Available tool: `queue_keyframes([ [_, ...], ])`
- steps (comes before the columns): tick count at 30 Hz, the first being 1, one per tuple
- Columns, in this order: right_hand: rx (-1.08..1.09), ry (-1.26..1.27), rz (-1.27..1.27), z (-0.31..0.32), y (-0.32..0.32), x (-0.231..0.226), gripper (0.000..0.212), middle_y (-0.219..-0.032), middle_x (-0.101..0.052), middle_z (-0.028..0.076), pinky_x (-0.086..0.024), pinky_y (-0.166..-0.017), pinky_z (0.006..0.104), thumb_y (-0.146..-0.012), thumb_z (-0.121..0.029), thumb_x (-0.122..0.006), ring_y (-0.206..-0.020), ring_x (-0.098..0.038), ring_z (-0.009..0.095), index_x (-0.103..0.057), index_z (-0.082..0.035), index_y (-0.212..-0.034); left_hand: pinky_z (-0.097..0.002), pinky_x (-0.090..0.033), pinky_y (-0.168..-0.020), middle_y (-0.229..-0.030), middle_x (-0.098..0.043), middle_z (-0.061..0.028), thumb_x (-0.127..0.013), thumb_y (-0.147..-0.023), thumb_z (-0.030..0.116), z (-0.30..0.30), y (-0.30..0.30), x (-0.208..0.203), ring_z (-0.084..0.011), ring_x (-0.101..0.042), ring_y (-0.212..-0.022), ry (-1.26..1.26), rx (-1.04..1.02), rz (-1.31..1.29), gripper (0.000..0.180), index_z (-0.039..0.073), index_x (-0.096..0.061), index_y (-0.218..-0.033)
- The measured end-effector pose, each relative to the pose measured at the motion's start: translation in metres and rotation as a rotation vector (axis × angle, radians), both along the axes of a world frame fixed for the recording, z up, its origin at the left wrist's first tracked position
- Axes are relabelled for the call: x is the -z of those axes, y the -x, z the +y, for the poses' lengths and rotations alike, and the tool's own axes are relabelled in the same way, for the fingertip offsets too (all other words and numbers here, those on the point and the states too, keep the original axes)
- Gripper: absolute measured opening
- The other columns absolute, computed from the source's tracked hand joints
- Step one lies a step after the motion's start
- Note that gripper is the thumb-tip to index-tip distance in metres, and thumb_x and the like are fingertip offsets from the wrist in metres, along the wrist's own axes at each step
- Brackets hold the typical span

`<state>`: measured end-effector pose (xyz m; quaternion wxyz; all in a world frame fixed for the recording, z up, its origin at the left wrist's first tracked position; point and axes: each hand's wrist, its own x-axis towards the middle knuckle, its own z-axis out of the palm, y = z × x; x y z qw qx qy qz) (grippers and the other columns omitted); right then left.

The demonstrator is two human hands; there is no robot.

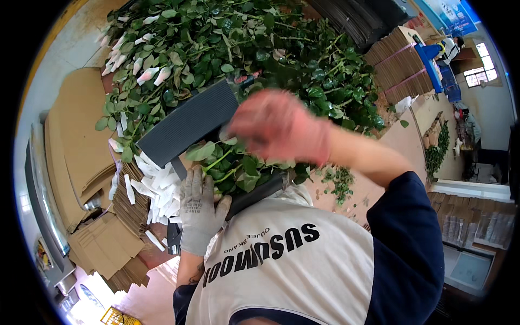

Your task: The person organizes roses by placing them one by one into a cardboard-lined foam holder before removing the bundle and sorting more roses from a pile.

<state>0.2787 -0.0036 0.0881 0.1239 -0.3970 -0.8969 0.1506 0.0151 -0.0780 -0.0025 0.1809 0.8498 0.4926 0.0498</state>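
Note:
My left hand (199, 210), in a grey glove, lies with fingers stretched out and thumb apart at the left end of a bunch of leafy rose stems (234, 169). The bunch rests in a trough between a dark ribbed panel (189, 122) and a dark padded edge (259, 196) close to my body. Whatever is under my left palm is hidden. Over the right part of the bunch is my right hand (279, 127), in a red glove. Motion smears its fingers, so their grip cannot be made out.
Beyond the panel lies a large heap of roses (227, 46), some blooms in white sleeves (149, 75). Loose white foam sleeves (162, 187) pile up by my left hand. Flattened cardboard (76, 141) stands at left; a cardboard stack (392, 62) is at far right.

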Motion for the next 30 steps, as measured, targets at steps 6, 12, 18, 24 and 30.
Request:
queue_keyframes([
  [6,0.097,0.071,-0.664,0.068,-0.111,0.046,0.048,-0.128,-0.053,0.013,-0.037,-0.104,0.0378,-0.068,-0.018,-0.063,-0.121,-0.047,0.032,-0.064,-0.019,-0.116,-0.0513,-0.022,-0.110,-0.141,-0.037,-0.0261,-0.062,-0.079,0.037,0.001,-0.002,-0.006,-0.0407,-0.030,-0.134,-0.015,0.018,-0.058,0.061,-0.009,-0.055,-0.117],
  [12,0.098,-0.007,-0.531,0.062,-0.110,0.087,0.044,-0.129,-0.050,0.013,-0.032,-0.108,0.0429,-0.069,-0.019,-0.066,-0.123,-0.043,0.033,-0.065,-0.013,-0.113,-0.0508,-0.020,-0.112,-0.144,-0.034,-0.0268,-0.062,-0.079,0.036,0.000,-0.001,-0.002,-0.0411,-0.029,-0.135,0.003,0.008,-0.080,0.064,-0.009,-0.051,-0.123],
  [18,0.036,-0.151,-0.487,0.058,-0.111,0.083,0.033,-0.125,-0.052,0.011,-0.037,-0.102,0.0446,-0.069,-0.019,-0.066,-0.118,-0.047,0.032,-0.066,-0.013,-0.101,-0.0536,-0.022,-0.111,-0.142,-0.037,-0.0276,-0.061,-0.078,0.026,0.000,-0.003,-0.003,-0.0401,-0.033,-0.134,-0.033,-0.006,-0.110,0.052,-0.008,-0.055,-0.117],
  [24,0.073,-0.385,-0.427,0.040,-0.106,0.056,0.032,-0.115,-0.056,0.010,-0.042,-0.095,0.0429,-0.064,-0.020,-0.071,-0.111,-0.050,0.032,-0.066,-0.013,-0.095,-0.0515,-0.022,-0.111,-0.142,-0.036,-0.0275,-0.061,-0.079,0.041,0.003,-0.002,-0.004,-0.0417,-0.031,-0.134,0.011,0.007,-0.054,0.066,-0.009,-0.053,-0.123],
  [30,0.139,-0.385,-0.412,-0.004,-0.110,0.044,0.019,-0.102,-0.056,0.007,-0.040,-0.093,0.0389,-0.081,-0.016,-0.053,-0.105,-0.049,0.025,-0.061,-0.014,-0.099,-0.0502,-0.020,-0.112,-0.142,-0.036,-0.0266,-0.057,-0.082,0.046,0.002,0.001,-0.006,-0.0408,-0.028,-0.135,0.004,0.007,-0.065,0.068,-0.007,-0.053,-0.123],
])
